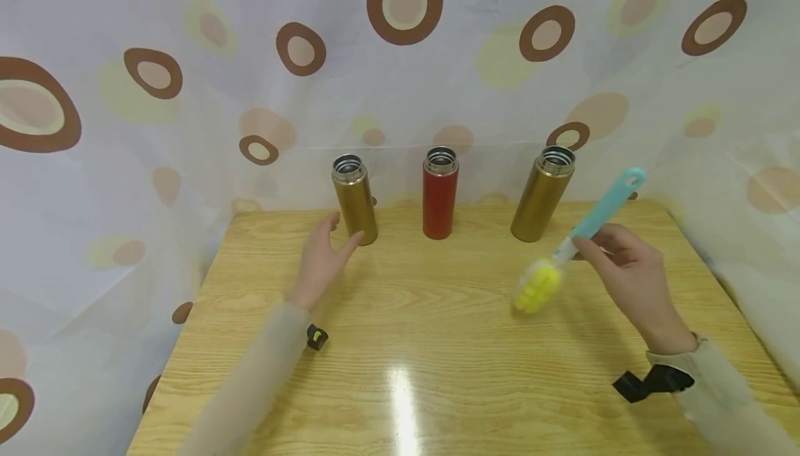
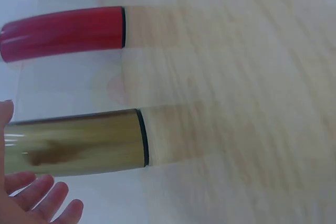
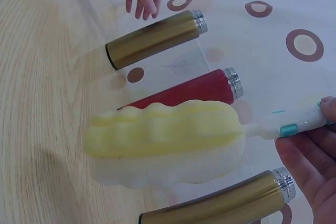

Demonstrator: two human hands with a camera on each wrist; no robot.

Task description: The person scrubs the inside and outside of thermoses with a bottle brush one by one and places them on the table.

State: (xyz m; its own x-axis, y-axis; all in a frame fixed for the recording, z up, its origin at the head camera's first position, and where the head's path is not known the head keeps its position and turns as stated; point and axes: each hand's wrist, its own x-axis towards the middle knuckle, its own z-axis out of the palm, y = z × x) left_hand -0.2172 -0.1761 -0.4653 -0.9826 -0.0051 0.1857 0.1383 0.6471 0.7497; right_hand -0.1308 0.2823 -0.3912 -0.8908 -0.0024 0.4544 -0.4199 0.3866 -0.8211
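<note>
My right hand pinches a bottle brush where its blue handle meets the white neck. The brush's yellow and white sponge head points down and left over the table. Near the left gold bottle, my left hand has its thumb and fingers spread at the bottle's lower side, holding nothing. In the left wrist view its fingers lie beside that gold bottle. A red bottle stands in the middle and another gold bottle at the right, all uncapped.
The bottles stand in a row along the back of the wooden table. Right behind them hangs a pale curtain with brown and yellow circles. Dark wrist straps sit over the sleeves.
</note>
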